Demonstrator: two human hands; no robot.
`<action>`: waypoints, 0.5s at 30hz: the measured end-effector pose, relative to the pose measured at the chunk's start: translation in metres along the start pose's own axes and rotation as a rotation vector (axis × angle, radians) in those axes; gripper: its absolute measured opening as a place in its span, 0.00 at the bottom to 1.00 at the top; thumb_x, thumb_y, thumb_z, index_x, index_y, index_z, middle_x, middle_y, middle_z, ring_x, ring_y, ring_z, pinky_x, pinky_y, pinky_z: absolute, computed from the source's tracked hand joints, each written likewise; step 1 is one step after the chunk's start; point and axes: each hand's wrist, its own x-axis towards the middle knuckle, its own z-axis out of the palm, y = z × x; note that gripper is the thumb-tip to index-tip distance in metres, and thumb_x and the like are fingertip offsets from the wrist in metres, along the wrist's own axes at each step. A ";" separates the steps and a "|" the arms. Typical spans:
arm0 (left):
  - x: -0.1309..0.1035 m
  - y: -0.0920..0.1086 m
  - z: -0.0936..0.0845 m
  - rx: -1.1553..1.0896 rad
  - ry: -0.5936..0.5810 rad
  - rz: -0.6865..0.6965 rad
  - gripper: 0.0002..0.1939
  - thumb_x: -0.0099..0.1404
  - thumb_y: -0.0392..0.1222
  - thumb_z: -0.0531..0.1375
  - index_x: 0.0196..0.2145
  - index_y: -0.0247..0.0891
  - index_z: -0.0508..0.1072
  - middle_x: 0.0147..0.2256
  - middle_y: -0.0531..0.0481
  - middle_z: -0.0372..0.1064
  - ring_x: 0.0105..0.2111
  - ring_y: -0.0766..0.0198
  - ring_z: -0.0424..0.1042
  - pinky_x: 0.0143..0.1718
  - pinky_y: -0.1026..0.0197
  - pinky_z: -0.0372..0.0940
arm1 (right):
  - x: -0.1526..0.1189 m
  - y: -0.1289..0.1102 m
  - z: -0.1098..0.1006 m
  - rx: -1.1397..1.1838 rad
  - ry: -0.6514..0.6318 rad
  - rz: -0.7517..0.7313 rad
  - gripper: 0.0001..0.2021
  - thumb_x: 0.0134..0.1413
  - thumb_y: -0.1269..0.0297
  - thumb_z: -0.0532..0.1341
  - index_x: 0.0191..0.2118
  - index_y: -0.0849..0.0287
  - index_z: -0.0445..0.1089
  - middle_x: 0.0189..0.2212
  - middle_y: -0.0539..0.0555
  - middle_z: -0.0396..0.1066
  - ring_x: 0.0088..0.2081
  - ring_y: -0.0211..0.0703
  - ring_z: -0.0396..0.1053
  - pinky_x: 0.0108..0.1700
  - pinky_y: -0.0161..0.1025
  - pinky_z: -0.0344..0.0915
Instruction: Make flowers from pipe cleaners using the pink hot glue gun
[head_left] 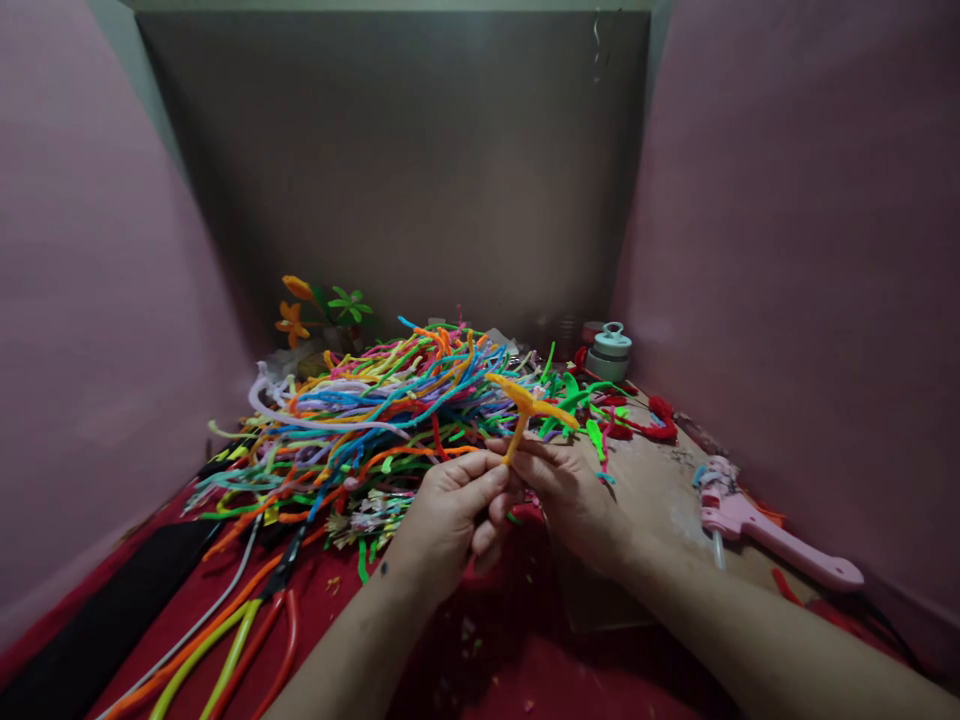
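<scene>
Between both hands stands a yellow-orange pipe cleaner piece [525, 402], with an upright stem and arms spreading out at its top. My left hand [459, 508] pinches the lower stem between thumb and fingers. From the other side, my right hand [564, 488] is closed on the same stem, its fingertips touching the left ones. Part of the stem is hidden by the fingers. Right behind the hands lies a large heap of coloured pipe cleaners [360, 400]. Several green shaped pieces [574, 398] lie just beyond the right hand.
A pink glue gun [780, 545] lies on a board [652, 475] at the right. Pliers with red handles [289, 625] and yellow handles [236, 650] lie front left. Orange pipe cleaner flowers [292, 322] and a pale green lidded jar [610, 352] stand behind. Pink walls [810, 250] flank both sides.
</scene>
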 end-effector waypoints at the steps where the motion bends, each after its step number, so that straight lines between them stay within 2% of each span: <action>1: 0.000 0.000 -0.001 -0.051 -0.025 -0.018 0.08 0.58 0.43 0.59 0.27 0.35 0.67 0.15 0.60 0.57 0.08 0.79 0.46 0.08 0.73 0.51 | 0.000 0.000 0.000 0.014 -0.009 0.014 0.12 0.50 0.61 0.62 0.40 0.59 0.74 0.23 0.49 0.65 0.24 0.34 0.56 0.30 0.35 0.56; 7: 0.000 -0.001 -0.008 -0.251 -0.198 -0.106 0.05 0.58 0.39 0.58 0.29 0.33 0.69 0.16 0.62 0.53 0.09 0.81 0.38 0.05 0.75 0.48 | 0.000 -0.001 0.001 0.128 -0.070 -0.007 0.09 0.47 0.63 0.64 0.37 0.58 0.75 0.23 0.49 0.67 0.26 0.36 0.61 0.35 0.36 0.58; 10: -0.001 0.002 -0.008 -0.184 -0.212 -0.124 0.06 0.59 0.40 0.57 0.30 0.34 0.69 0.16 0.61 0.53 0.09 0.80 0.37 0.06 0.73 0.47 | 0.000 0.001 0.000 0.139 -0.048 -0.010 0.07 0.45 0.64 0.64 0.33 0.59 0.75 0.22 0.50 0.68 0.27 0.37 0.63 0.34 0.36 0.60; 12: -0.001 0.001 -0.006 0.037 -0.118 -0.051 0.08 0.60 0.43 0.56 0.28 0.35 0.69 0.16 0.60 0.54 0.09 0.78 0.42 0.08 0.71 0.49 | 0.001 0.003 0.000 0.146 -0.004 -0.008 0.07 0.44 0.65 0.65 0.33 0.60 0.76 0.22 0.50 0.69 0.25 0.37 0.63 0.31 0.36 0.60; 15: -0.001 -0.006 -0.003 0.554 0.145 0.291 0.07 0.58 0.42 0.57 0.25 0.37 0.69 0.19 0.54 0.60 0.17 0.71 0.58 0.19 0.68 0.56 | 0.002 0.006 0.000 0.172 0.116 0.005 0.07 0.40 0.65 0.67 0.30 0.59 0.76 0.26 0.51 0.73 0.26 0.37 0.64 0.30 0.35 0.60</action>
